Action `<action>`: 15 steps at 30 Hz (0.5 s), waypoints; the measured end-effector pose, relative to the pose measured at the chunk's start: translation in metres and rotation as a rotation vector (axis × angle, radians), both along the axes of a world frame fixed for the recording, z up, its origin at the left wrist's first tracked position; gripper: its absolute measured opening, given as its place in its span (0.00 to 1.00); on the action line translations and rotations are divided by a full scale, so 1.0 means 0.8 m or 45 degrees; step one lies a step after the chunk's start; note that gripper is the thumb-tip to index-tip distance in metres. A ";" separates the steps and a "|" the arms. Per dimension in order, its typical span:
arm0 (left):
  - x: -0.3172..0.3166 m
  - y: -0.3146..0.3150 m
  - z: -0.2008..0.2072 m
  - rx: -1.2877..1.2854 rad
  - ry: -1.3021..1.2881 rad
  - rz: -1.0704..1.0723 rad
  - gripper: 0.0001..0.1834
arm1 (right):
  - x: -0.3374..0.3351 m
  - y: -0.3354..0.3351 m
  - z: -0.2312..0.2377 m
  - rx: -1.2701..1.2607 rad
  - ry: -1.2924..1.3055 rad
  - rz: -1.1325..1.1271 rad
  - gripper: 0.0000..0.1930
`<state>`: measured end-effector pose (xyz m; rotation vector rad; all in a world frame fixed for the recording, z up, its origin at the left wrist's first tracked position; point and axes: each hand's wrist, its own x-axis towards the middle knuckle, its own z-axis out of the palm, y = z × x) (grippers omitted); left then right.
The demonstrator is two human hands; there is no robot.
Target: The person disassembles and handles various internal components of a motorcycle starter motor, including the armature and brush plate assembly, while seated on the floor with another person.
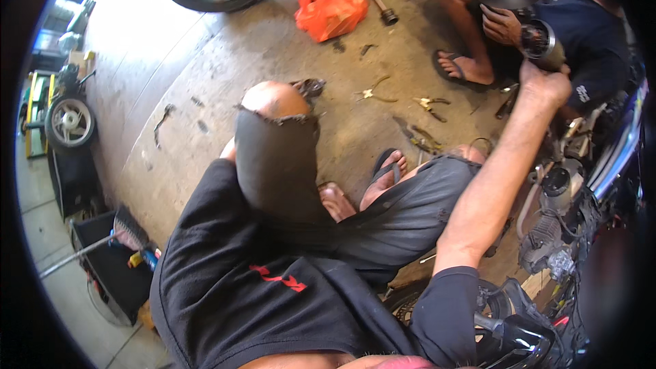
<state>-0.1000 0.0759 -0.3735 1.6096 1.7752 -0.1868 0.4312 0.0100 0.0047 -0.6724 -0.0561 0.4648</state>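
Observation:
My right arm stretches out to the upper right. There my right hand (547, 85) is closed at the lower side of a dark metal cylinder (545, 48), whose round open end shows. Another person's hand (503, 26) is close beside the same cylinder, on its left. Whether that hand touches it I cannot tell. My left forearm goes behind my raised knee (277, 99), and my left hand is hidden from view.
Several pliers (374, 91) lie on the concrete floor in front of me. Farther off are an orange plastic bag (329, 3) and a motorcycle wheel (222, 1). Exposed motorcycle parts (547, 239) crowd my right side. A black box (113, 260) and a brush (130, 227) are at left.

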 end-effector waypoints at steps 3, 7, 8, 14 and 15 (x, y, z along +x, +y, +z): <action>-0.020 0.025 -0.020 0.008 -0.042 0.110 0.16 | -0.106 0.022 0.053 -0.154 0.034 0.096 0.26; 0.037 0.123 -0.003 0.113 -0.312 0.188 0.17 | -0.034 0.014 0.022 0.290 0.076 0.222 0.26; 0.055 0.144 0.008 0.148 -0.410 0.172 0.17 | -0.026 0.016 0.012 0.309 0.130 0.202 0.25; 0.251 0.152 0.303 0.406 -0.799 -0.498 0.22 | 0.008 -0.004 -0.015 0.342 0.229 0.251 0.22; 0.254 0.150 0.336 0.508 -0.937 -0.623 0.24 | -0.018 0.013 -0.007 0.310 0.218 0.244 0.22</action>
